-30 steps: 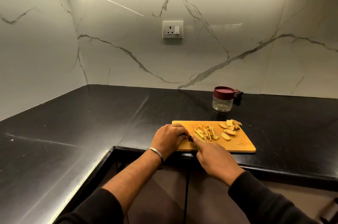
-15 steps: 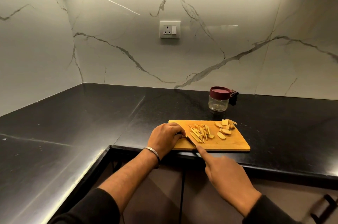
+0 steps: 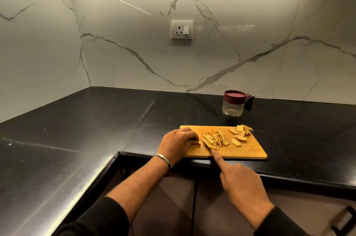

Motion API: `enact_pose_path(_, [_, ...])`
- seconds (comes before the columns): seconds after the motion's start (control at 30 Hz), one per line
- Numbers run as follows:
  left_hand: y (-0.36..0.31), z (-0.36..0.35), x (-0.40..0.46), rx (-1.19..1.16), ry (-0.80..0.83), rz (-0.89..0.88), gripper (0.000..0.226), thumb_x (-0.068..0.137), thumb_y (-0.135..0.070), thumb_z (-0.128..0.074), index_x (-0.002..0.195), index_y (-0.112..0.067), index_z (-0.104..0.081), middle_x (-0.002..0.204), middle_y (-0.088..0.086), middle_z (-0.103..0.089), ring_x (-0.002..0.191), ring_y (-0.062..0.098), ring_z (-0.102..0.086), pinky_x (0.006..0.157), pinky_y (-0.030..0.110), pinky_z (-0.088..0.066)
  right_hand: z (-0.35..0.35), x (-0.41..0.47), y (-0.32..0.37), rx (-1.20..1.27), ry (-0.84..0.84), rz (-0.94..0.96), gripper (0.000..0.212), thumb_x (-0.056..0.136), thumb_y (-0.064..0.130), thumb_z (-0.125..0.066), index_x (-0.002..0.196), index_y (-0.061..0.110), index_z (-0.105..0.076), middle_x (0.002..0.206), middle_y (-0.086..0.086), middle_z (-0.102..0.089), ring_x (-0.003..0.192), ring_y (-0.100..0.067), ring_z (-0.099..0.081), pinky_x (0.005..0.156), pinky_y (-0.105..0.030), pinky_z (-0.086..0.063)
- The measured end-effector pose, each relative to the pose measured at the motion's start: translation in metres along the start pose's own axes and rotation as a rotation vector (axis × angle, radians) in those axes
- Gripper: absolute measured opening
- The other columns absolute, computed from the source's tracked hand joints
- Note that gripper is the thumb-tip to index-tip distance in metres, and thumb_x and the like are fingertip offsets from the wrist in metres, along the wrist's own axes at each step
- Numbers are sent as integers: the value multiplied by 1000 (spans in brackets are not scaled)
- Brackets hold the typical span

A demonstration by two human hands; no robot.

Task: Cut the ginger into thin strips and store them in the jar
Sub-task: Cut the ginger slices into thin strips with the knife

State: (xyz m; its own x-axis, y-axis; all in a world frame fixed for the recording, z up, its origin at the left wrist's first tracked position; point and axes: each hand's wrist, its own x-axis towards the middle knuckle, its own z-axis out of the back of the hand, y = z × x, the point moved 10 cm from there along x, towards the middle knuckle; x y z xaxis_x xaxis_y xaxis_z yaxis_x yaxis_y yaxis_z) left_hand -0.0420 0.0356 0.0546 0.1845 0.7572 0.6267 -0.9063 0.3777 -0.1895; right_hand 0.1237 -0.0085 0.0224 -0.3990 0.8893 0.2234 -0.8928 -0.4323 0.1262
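- The cutting board (image 3: 248, 149) lies at the lower centre of the frame on the black counter (image 3: 77, 129), its near edge close to the counter's front lip.
- The ginger strips (image 3: 212, 139) sit in a loose heap at the middle of the board; they look thin, light and fairly stiff, so they should scatter easily and are best gathered as a bunch, or scraped along the board, not picked singly.
- The ginger slices (image 3: 238, 137) lie uncut to the right of the heap, toward the board's far right corner. They are flat and probably damp, so they may slide under a blade; pressing down on the top face with curled fingertips would steady them.
- The left hand (image 3: 178, 143) rests on the board's left part, fingers curled under, pinching a small ginger piece (image 3: 197, 143) at its fingertips just left of the heap.
- The right hand (image 3: 240, 181) sits below the board in the frame, index finger stretched forward along the knife (image 3: 209, 146); the other fingers seem wrapped round a handle that is hidden, so the grip is judged, not plainly seen.
- The jar (image 3: 232, 107) stands upper right of the board, apart from it, its dark red lid (image 3: 234, 95) still on. Clear and hard-walled, it looks light and needs one hand on its body while the lid comes off.
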Motion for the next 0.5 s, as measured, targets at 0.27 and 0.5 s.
enact_pose_path(0.27, [-1,-1,-2,-31,13,-6,14,94,-28,-65,104,-31,-75,105,-10,-74,92,9,-70,78,29,-59,-8,0,-2,448,66,-59,53,108,33,-36,157,40,-18,73,2,-54,63,-10,-50,54,-26,-38])
enact_pose_path(0.5, [1,-2,-1,-17,-8,6,21,94,-17,-64,115,-20,-64,113,0,-69,92,15,-69,81,29,-59,2,7,8,403,37,-18,54,108,36,-35,157,42,-14,69,4,-53,63,-10,-50,52,-23,-36])
